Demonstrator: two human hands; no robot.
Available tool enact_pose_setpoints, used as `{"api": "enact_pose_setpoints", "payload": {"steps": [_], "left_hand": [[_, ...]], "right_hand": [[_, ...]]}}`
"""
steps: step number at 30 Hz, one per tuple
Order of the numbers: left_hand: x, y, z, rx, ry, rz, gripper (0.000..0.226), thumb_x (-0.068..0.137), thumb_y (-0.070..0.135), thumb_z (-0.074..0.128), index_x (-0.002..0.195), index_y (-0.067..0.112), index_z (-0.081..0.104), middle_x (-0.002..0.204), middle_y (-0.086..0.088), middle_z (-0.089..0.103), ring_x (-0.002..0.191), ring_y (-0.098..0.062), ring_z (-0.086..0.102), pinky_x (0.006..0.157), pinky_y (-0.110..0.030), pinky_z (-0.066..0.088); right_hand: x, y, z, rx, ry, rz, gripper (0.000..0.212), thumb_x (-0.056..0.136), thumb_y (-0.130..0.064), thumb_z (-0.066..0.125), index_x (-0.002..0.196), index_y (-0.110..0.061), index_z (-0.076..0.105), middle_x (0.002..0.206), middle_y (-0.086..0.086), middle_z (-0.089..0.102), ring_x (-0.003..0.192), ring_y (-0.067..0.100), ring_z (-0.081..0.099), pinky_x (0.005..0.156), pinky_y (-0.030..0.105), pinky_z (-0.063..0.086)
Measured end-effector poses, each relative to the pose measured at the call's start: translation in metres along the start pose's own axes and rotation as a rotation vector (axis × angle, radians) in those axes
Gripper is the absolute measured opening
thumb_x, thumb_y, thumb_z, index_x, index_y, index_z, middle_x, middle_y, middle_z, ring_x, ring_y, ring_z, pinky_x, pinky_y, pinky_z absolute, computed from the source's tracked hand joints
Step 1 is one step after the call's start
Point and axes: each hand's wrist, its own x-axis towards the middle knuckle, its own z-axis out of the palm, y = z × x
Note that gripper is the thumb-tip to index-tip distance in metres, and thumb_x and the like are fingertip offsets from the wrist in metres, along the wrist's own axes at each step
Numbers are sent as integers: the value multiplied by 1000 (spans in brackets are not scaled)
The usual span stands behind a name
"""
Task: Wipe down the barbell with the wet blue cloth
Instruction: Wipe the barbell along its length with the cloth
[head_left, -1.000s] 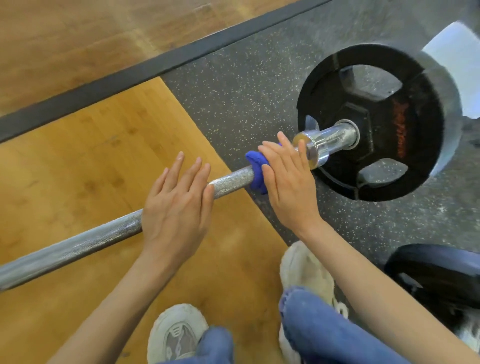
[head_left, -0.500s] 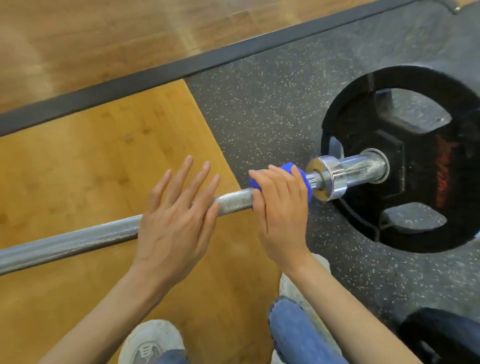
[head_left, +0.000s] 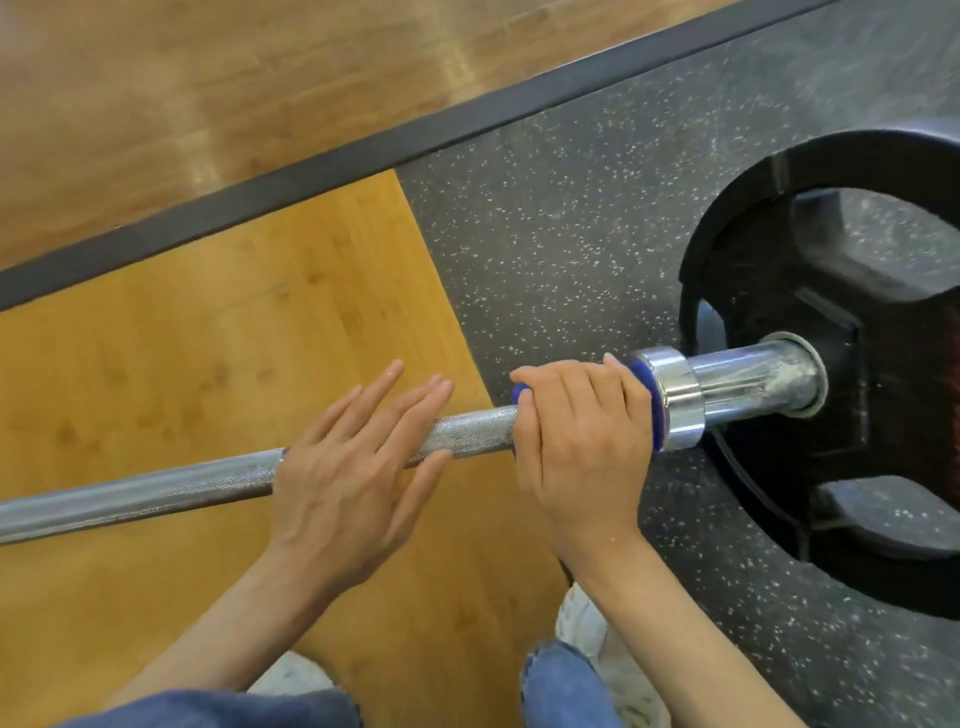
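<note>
Flanking wooden platform (head_left: 218, 332), speckled mat (head_left: 561, 208).

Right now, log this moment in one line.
right hand grips blue cloth on barbell | cloth at collar | left hand flat on bar

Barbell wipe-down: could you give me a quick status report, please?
Left hand flat on barbell, fingers straight. Right hand grips blue cloth around the shaft, against the chrome collar. Weight plate just beyond; nothing blocking.
</note>
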Motion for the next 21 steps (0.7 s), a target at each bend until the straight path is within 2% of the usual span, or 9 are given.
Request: {"api": "enact_pose_setpoints", "payload": {"steps": [3,4,5,7,10,12,15,19,21], "left_hand": [[9,-3,1,-15,7,-33,48,109,35,29,139,16,62,131,2,68,136,-22,53,101,-36,41],[13,-4,1,-18,4,-40,48,110,34,27,137,16,63,128,2,70,135,-22,54,100,-34,41],[16,-6,1,-20,3,-50,49,110,33,25,136,16,63,127,2,70,134,-22,55,99,-33,40],[23,-9,1,-24,6,-78,50,111,34,24,135,17,64,126,3,71,134,-22,55,97,-31,40],[29,-12,0,-25,20,-125,53,111,36,21,132,21,67,124,6,72,132,-20,57,91,-28,39],[34,-13,-1,-54,6,-153,57,112,39,17,131,23,68,122,9,72,130,-17,58,89,-27,38],[40,-15,-2,-91,-20,-204,59,111,43,14,130,26,68,123,9,72,130,-14,57,88,-26,37],[46,-22,-4,-126,-58,-243,60,110,46,14,130,28,68,122,9,73,131,-13,57,88,-26,36],[49,-23,-6,-128,-57,-245,61,110,48,14,128,29,70,119,8,74,126,-13,60,85,-24,36]], "right_hand": [[17,1,3,-1,-46,-34,25,100,-17,45,89,-15,68,82,-1,63,79,22,56,92,36,39],[21,3,4,16,-42,-45,25,100,-17,46,89,-15,68,82,-1,63,78,22,57,93,36,39],[23,6,7,40,-33,-50,25,101,-18,46,92,-15,69,85,-1,65,82,22,59,98,35,38],[16,10,10,100,-13,-41,29,104,-21,44,108,-15,72,105,-1,70,104,22,61,114,36,29],[-1,10,16,157,11,-26,37,109,-26,36,136,-16,59,139,1,62,138,23,44,124,40,11],[3,11,20,147,15,-54,37,110,-29,34,140,-19,54,145,-1,57,143,23,38,125,41,8],[25,16,22,143,-18,-94,38,107,-29,42,135,-15,62,142,0,60,139,25,43,123,38,15],[32,0,21,147,-63,63,44,106,-27,43,144,-6,53,153,8,47,147,29,34,126,42,5],[23,-8,22,197,-71,53,43,106,-24,40,145,-7,51,154,7,46,148,27,32,126,43,4]]}}
